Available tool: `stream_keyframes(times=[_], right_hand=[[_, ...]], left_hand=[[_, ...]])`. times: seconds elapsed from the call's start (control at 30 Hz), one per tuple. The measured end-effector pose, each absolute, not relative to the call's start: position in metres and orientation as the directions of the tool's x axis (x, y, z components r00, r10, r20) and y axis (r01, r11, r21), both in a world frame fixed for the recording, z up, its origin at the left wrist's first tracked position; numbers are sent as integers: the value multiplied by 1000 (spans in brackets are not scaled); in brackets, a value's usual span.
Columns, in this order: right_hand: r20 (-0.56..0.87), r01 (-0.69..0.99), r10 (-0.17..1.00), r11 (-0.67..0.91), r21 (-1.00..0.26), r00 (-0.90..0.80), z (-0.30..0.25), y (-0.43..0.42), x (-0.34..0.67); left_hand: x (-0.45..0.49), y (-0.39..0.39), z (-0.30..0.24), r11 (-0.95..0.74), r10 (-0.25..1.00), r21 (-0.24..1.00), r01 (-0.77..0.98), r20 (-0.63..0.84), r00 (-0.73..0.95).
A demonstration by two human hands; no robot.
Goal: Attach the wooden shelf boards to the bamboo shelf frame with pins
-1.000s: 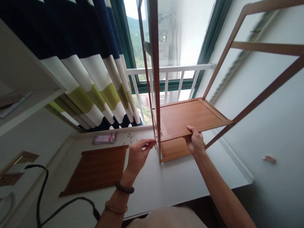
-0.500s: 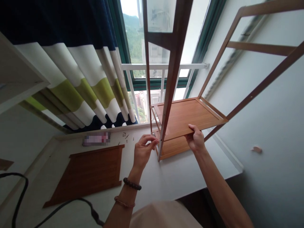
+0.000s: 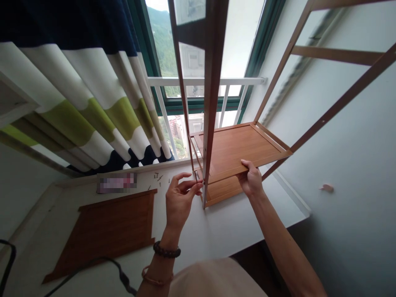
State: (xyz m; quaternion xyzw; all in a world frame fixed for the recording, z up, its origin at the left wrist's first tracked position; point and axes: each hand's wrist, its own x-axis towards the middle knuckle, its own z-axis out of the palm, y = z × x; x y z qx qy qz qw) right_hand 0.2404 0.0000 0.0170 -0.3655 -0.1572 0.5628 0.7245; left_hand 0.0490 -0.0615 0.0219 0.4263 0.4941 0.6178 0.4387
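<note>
A brown metal shelf frame [image 3: 209, 103] stands on a white table [image 3: 235, 222]. A wooden shelf board [image 3: 241, 146] sits tilted in the frame above a lower board [image 3: 221, 189]. My right hand [image 3: 252, 179] grips the front edge of the upper board. My left hand [image 3: 179, 200] is at the front post, thumb and forefinger pinched on a small screw at the post, other fingers raised.
A second wooden board [image 3: 108, 231] lies flat on the table at the left. Several loose screws [image 3: 159, 177] lie near the table's back edge beside a blurred packet [image 3: 116, 182]. A black cable [image 3: 93, 268] runs along the near edge. Striped curtain and window stand behind.
The view has shifted slightly left and down. My left hand stays pinched at the post and has turned a little; my right hand keeps its grip on the board.
</note>
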Motion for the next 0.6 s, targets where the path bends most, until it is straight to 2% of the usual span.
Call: stream_keyframes(times=[0.1, 0.2, 0.27, 0.33, 0.5, 0.6], right_hand=[[-195, -703, 930, 88, -706, 312, 14, 0, 241], [-213, -707, 929, 69, -703, 302, 12, -1, 242], [-220, -709, 929, 60, -702, 297, 12, 0, 242], [-220, -709, 929, 62, -702, 298, 13, 0, 243], [-211, -703, 929, 70, -708, 305, 14, 1, 243], [-208, -704, 930, 70, -707, 302, 15, 1, 242]], left_hand=[[49, -63, 13, -226, 939, 974, -25, 211, -270], [47, -65, 8, -373, 865, 901, 221, 424, -269], [45, -66, 8, -416, 826, 845, 336, 506, -248], [45, -68, 10, -405, 846, 854, 327, 486, -221], [51, -70, 12, -271, 930, 962, 35, 271, -247], [53, -71, 12, -194, 954, 979, -58, 175, -244]])
